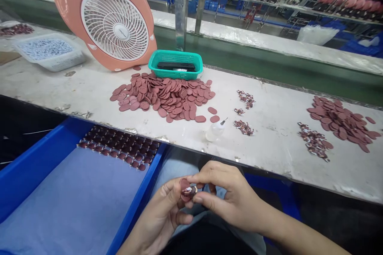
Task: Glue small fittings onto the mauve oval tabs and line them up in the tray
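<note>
Over my lap, in front of the table edge, my left hand (170,207) pinches a reddish-brown oval piece (184,185) between thumb and fingers. The thumb and forefinger of my right hand (221,191) close on a small dark brown part with white and tan bits (191,191), which lies against the oval piece. On the table above my hands stands a small translucent bottle with a needle tip (214,130). A large pile of reddish-brown ovals (167,95) is behind it, and small brown-and-white parts (243,127) lie to its right.
A blue bin (155,171) at the left holds rows of assembled pieces (119,145). A pink fan (119,28), a green basket (176,75) and a white tub (50,61) stand at the back. More ovals (341,119) and small parts (314,141) lie right.
</note>
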`<action>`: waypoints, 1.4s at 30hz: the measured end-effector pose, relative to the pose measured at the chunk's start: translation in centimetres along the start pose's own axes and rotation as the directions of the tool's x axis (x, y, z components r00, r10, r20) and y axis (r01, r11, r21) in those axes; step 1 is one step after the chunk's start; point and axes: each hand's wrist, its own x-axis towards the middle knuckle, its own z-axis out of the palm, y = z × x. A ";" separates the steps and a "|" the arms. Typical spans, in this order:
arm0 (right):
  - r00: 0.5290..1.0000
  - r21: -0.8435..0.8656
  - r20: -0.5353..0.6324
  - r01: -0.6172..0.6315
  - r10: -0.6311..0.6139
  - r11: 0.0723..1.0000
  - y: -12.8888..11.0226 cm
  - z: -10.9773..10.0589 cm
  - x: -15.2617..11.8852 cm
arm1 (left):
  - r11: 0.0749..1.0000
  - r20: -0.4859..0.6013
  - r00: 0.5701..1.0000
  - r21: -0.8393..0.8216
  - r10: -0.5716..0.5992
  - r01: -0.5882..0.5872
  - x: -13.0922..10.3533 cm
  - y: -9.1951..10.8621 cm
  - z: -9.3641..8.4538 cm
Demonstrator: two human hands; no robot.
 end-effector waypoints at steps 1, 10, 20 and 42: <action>1.000 0.007 -0.004 0.000 0.000 1.000 0.0 0.1 0.1 | 1.000 0.012 1.000 0.006 0.000 0.000 0.0 0.0 -0.1; 0.976 -0.118 -0.132 0.157 -0.172 0.981 0.3 1.4 1.0 | 0.991 -0.030 0.992 0.070 0.119 -0.117 0.4 0.2 -1.2; 0.850 -0.517 -0.217 0.318 -0.481 0.795 4.2 8.1 3.2 | 0.766 -0.376 0.667 0.298 0.643 -0.570 1.2 -0.3 -2.8; 0.907 -0.519 -0.071 0.322 -0.415 0.792 6.4 6.8 0.4 | 0.252 -0.293 0.786 0.951 0.544 0.181 7.5 3.8 -18.9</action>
